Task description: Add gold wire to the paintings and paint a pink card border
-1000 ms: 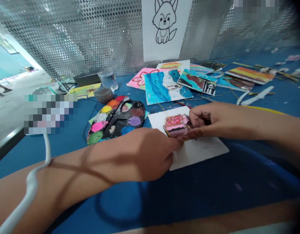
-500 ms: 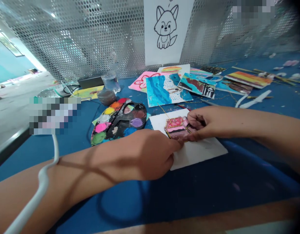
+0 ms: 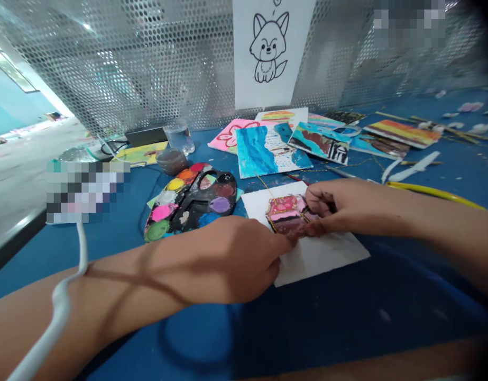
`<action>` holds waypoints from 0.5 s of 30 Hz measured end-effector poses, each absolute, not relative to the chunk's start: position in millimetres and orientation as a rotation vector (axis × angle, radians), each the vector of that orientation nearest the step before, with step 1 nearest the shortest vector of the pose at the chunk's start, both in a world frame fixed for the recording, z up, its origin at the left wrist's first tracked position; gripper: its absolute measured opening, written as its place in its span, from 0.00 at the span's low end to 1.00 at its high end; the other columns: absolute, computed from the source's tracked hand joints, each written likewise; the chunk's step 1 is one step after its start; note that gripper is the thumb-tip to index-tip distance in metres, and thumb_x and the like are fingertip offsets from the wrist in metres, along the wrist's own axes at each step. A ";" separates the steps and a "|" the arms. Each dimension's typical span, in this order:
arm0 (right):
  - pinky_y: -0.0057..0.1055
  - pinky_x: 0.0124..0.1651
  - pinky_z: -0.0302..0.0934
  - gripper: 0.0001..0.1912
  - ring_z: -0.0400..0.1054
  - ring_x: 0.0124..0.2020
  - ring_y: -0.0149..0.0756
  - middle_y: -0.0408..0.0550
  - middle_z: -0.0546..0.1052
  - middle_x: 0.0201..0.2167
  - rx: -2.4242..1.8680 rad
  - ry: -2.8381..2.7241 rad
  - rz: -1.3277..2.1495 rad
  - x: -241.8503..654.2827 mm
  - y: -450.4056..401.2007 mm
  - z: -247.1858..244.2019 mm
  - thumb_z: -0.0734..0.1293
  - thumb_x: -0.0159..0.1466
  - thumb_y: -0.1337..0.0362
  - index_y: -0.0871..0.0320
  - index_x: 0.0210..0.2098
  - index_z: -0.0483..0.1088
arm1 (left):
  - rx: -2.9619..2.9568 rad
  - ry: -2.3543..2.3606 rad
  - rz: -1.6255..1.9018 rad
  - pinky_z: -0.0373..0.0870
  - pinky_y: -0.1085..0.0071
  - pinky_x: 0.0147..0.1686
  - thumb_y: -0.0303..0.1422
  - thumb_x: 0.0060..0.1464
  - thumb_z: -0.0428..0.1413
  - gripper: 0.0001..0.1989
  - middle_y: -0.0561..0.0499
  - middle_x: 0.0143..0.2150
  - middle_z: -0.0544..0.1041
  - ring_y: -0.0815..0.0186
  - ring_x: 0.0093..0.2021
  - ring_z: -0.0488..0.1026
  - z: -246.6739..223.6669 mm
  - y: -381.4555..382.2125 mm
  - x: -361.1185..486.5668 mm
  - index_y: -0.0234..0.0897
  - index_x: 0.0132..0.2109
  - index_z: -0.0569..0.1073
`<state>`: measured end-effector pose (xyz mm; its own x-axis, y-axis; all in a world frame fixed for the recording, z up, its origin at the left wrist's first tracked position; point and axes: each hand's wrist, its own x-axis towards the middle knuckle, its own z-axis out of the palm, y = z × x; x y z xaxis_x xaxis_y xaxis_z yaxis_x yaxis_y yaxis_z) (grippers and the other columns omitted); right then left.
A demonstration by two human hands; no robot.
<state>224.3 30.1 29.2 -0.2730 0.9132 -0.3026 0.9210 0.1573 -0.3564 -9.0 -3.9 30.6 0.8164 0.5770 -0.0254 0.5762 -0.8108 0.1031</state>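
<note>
A white card (image 3: 327, 256) lies on the blue table, bearing a small pink and brown painted shape (image 3: 285, 216). Thin gold cord (image 3: 265, 184) runs from the upper left to the shape and follows parts of its outline. My left hand (image 3: 244, 259) is closed, its fingertips at the shape's lower edge; what they pinch, if anything, is hidden. Along the right edge, my right hand (image 3: 327, 206) is curled in a pinch, where a strand of the gold cord meets its fingers. Both hands rest close together over the card.
Left of the card is a black paint palette (image 3: 188, 203), with a cup of murky water (image 3: 171, 161) behind it. Several painted cards, including a blue one (image 3: 259, 153), lie at the back. A fox drawing (image 3: 269, 58) hangs on the perforated metal screen (image 3: 148, 58). A yellow-handled tool (image 3: 430, 191) lies beyond my right arm.
The view has tilted slightly, so the table things sit a little lower. My hands keep nearly the same place on the shape. A yellow handle now shows beyond my right forearm.
</note>
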 end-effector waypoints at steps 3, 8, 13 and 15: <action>0.29 0.26 0.52 0.18 0.59 0.25 0.31 0.41 0.68 0.23 1.901 2.393 -0.798 226.9 25.8 28.5 0.70 0.50 0.49 0.54 0.27 0.61 | 2.894 0.960 0.086 0.72 0.69 0.39 0.32 0.64 0.47 0.16 0.47 0.38 0.80 0.62 0.37 0.76 32.9 4.0 -9.0 0.36 0.51 0.77; 0.27 0.24 0.50 0.20 0.56 0.24 0.29 0.39 0.65 0.22 1.871 2.448 -0.863 229.5 25.6 22.4 0.71 0.51 0.47 0.54 0.27 0.61 | 2.916 1.083 0.287 0.67 0.49 0.59 0.29 0.65 0.44 0.19 0.38 0.56 0.75 0.50 0.57 0.70 25.9 24.6 -11.5 0.31 0.54 0.76; 0.26 0.24 0.50 0.20 0.56 0.24 0.29 0.40 0.66 0.22 1.833 2.522 -0.889 229.0 24.8 18.4 0.69 0.53 0.46 0.55 0.27 0.61 | 2.882 1.027 0.111 0.64 0.50 0.63 0.29 0.67 0.45 0.20 0.40 0.62 0.72 0.51 0.62 0.67 22.6 31.8 -11.3 0.33 0.58 0.76; 0.26 0.24 0.51 0.20 0.57 0.24 0.29 0.40 0.67 0.22 1.820 2.546 -0.878 229.3 23.9 17.5 0.68 0.53 0.46 0.55 0.27 0.61 | 2.853 1.023 0.111 0.64 0.52 0.63 0.28 0.66 0.46 0.20 0.41 0.62 0.73 0.52 0.62 0.68 23.4 32.8 -10.7 0.32 0.58 0.76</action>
